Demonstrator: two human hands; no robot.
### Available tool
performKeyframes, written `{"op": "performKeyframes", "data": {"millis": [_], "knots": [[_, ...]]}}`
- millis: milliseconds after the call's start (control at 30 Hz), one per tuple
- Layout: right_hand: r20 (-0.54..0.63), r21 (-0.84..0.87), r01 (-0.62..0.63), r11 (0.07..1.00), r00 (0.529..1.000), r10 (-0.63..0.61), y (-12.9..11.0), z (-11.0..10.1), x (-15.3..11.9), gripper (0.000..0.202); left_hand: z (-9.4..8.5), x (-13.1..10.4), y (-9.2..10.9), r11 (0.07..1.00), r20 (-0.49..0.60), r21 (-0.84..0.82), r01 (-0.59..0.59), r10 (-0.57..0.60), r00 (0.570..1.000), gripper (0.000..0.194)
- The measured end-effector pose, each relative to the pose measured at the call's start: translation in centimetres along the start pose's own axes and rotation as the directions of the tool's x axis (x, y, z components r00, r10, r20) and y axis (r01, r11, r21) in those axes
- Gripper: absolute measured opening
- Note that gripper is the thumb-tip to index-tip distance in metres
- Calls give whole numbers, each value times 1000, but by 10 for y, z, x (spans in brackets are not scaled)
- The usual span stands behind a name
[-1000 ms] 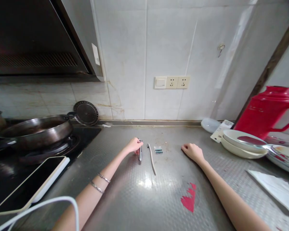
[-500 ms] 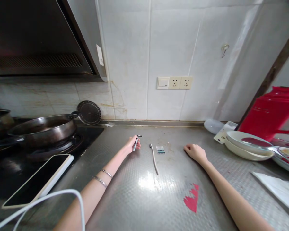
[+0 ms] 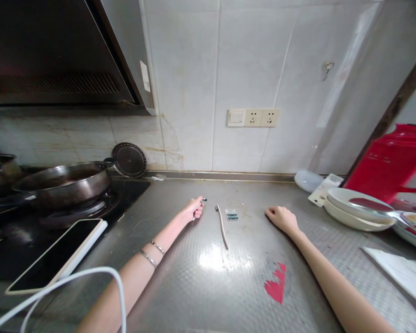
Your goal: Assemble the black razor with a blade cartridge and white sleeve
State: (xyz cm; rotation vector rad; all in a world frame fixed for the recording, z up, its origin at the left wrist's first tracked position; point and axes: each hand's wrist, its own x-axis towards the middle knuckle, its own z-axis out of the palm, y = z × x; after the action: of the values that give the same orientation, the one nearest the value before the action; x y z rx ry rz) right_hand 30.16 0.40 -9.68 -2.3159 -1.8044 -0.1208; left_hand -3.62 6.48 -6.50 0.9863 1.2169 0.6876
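My left hand (image 3: 194, 208) is closed around a small silver tool with a short dark crosswise head (image 3: 204, 200), razor-like in shape; the fingers hide most of its handle. To the right of this hand, a thin pale stick with a dark bent end (image 3: 222, 229) lies on the metal counter (image 3: 180, 286). Beside the stick is a small clear case with teal strips (image 3: 232, 214). My right hand (image 3: 282, 219) rests on the counter as a loose fist, with nothing seen in it. A ragged red scrap (image 3: 276, 283) lies nearer to me.
At left, a steel pan (image 3: 64, 182) sits on the black stove, with a phone (image 3: 57, 256) and its white cable (image 3: 90, 272) in front. Stacked bowls (image 3: 357, 217), a red thermos jug (image 3: 388, 162) and a white sheet (image 3: 398, 273) are at right.
My left hand has turned and its fingers now wrap over the tool's handle, which showed plainly before. The right hand stays where it was.
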Motion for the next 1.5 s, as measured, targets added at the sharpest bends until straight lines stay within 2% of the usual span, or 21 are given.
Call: {"op": "performKeyframes", "data": {"millis": [233, 500, 700, 867, 933, 1000, 1100, 1167, 1300, 1400, 1500], "knots": [[-12, -2, 8, 1000, 1000, -8, 0, 0, -1, 39, 2, 3, -1, 999, 9, 30, 28, -28, 1000, 38], [-12, 4, -5, 1000, 1000, 5, 0, 0, 0, 37, 3, -3, 2, 999, 30, 39, -7, 5, 1000, 36], [-3, 23, 3, 1000, 1000, -3, 0, 0, -1, 39, 2, -4, 7, 992, 67, 11, -126, 125, 990, 33], [-56, 54, -4, 999, 998, 7, -4, -9, -4, 41, 0, -3, 19, 960, 110, -11, -280, 279, 954, 21], [-113, 80, 8, 997, 994, 1, -17, -20, -7, 42, 0, -5, 25, 936, 141, 10, -353, 348, 927, 18], [-141, 131, 80, 988, 988, -61, -39, -35, -13, 44, 0, -10, 31, 906, 184, 36, -422, 409, 894, 20], [-26, 237, 281, 930, 959, -283, -84, -52, -31, 49, -1, -17, 38, 867, 235, 85, -491, 461, 855, 27], [90, 246, 343, 907, 923, -374, -115, -56, -45, 48, -1, -21, 40, 838, 283, 122, -532, 485, 828, 29], [169, 62, 364, 929, 914, -370, -157, -51, -65, 45, -2, -27, 45, 760, 405, 154, -631, 534, 742, 32], [241, -23, 360, 933, 908, -344, -172, -46, -68, 43, 0, -33, 50, 726, 455, 137, -674, 558, 694, 32], [284, -27, 409, 912, 878, -386, -178, -45, -64, 35, 1, -38, 54, 701, 495, 139, -700, 563, 662, 29]]}}
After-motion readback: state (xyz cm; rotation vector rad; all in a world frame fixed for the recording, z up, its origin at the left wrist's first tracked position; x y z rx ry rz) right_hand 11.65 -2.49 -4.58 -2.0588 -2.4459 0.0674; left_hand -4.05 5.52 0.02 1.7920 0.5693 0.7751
